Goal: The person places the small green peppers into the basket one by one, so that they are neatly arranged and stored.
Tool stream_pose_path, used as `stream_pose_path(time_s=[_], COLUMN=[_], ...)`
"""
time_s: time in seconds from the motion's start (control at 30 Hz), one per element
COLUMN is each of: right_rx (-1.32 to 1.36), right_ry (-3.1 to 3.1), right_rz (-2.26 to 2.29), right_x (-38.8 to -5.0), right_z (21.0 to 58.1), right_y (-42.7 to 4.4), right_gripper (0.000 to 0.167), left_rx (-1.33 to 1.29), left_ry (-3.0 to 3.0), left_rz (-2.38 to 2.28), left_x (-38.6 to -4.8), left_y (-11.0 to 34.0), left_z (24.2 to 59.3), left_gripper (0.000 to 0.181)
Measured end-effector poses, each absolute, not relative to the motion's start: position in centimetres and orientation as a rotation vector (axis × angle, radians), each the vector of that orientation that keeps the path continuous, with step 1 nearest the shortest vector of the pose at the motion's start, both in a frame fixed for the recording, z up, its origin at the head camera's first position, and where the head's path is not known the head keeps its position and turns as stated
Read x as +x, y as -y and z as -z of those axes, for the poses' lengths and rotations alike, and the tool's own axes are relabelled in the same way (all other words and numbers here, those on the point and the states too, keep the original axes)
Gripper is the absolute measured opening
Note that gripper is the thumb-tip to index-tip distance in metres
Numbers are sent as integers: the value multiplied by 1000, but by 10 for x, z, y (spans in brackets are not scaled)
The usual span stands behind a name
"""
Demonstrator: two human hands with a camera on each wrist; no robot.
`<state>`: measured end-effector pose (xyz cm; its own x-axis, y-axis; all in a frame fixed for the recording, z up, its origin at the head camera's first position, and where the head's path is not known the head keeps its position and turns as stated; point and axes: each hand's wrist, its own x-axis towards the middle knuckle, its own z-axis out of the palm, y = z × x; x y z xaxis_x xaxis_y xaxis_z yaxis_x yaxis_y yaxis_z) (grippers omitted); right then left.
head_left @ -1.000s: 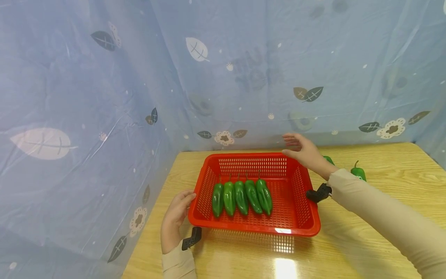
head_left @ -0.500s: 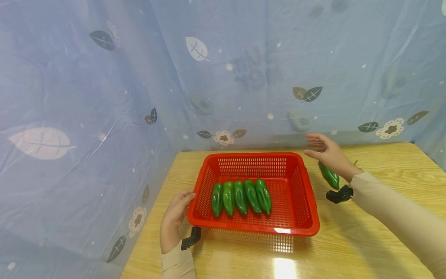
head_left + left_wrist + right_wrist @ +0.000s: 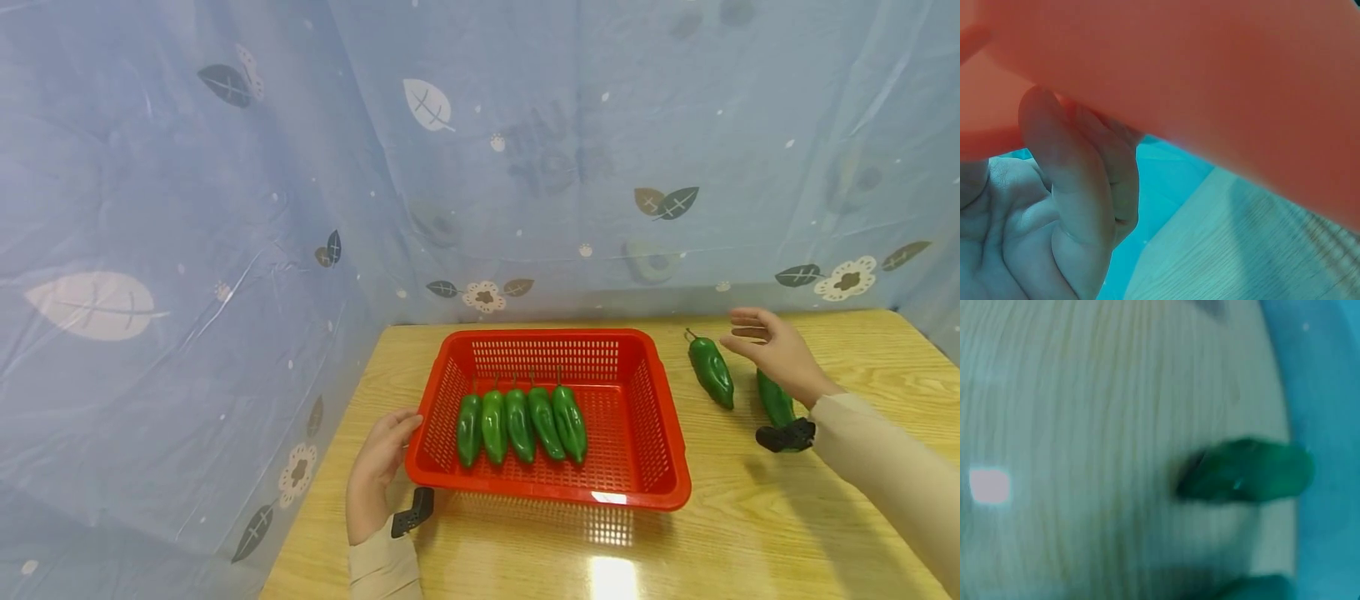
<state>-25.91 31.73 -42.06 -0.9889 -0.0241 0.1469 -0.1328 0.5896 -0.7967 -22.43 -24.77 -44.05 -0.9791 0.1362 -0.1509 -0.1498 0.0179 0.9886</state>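
My left hand [image 3: 384, 450] holds the left rim of a red plastic basket [image 3: 525, 490]. In the left wrist view its fingers [image 3: 1072, 169] curl against the underside of the rim. Several green chili peppers [image 3: 519, 425] lie side by side in the basket, stems toward the back. To the right of the basket, my right hand [image 3: 776, 350] hovers over the table with nothing in it, fingers apart from the thumb. Left of that hand lies one loose green pepper [image 3: 711, 371]. A second loose pepper [image 3: 772, 396] is partly hidden under the hand and wrist. The right wrist view shows a blurred pepper [image 3: 1247, 472].
The wooden table [image 3: 540, 567] is glossy, with a bright reflection in front of the basket. A blue sheet [image 3: 540, 208] printed with leaves and flowers hangs along the back and left. Inside the basket, bare red floor shows right of the peppers.
My right hand has moved from above the basket's back right corner to the right, over the loose peppers, uncovering the nearer one. The left hand and basket stay put.
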Motion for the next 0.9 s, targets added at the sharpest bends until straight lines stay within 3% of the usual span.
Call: stream_pose_path(time_s=[0.4, 0.9], right_rx=[48, 27], right_ry=[2786, 2812], right_rz=[-1299, -1293], right_x=[-239, -231], right_z=[453, 471], right_y=[-358, -367], right_gripper=[69, 72], left_rx=[-9, 51], left_ry=[-2083, -2079], left_rz=[-2057, -2064], left_x=[-224, -224], left_y=[247, 248], left_z=[439, 440], left_gripper=[35, 37])
